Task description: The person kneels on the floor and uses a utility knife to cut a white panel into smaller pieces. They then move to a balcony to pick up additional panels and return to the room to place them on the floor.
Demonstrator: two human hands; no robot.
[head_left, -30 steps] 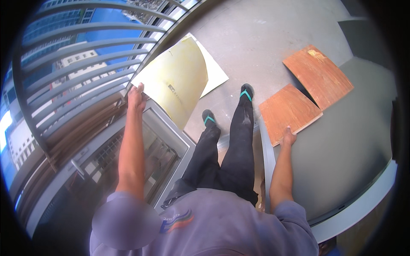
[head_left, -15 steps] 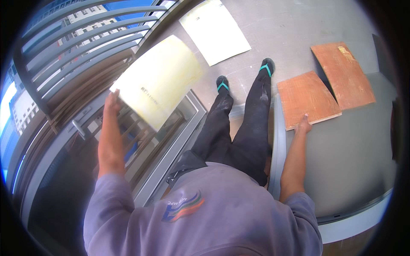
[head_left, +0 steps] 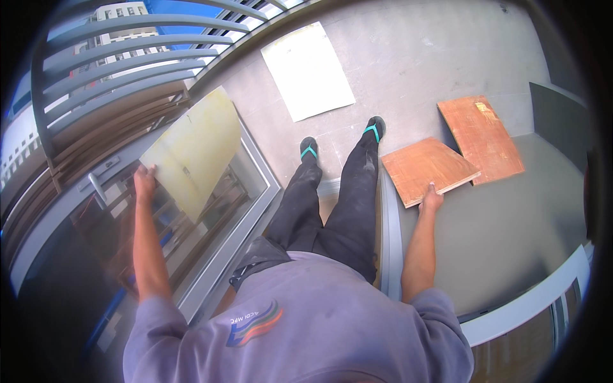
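Railing [head_left: 115, 70] and yellow panel [head_left: 195, 150] closed the left side; bare concrete floor [head_left: 408, 57] lay open beyond the white sheet [head_left: 308, 70].

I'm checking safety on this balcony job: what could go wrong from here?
1. The left hand holds the pale yellow sheet by one edge only, close to the railing; it might slip or catch wind.
2. The person wears open flip-flops; a dropped sheet could hit the toes.
3. The right hand leans on a loose reddish board, which may slide.
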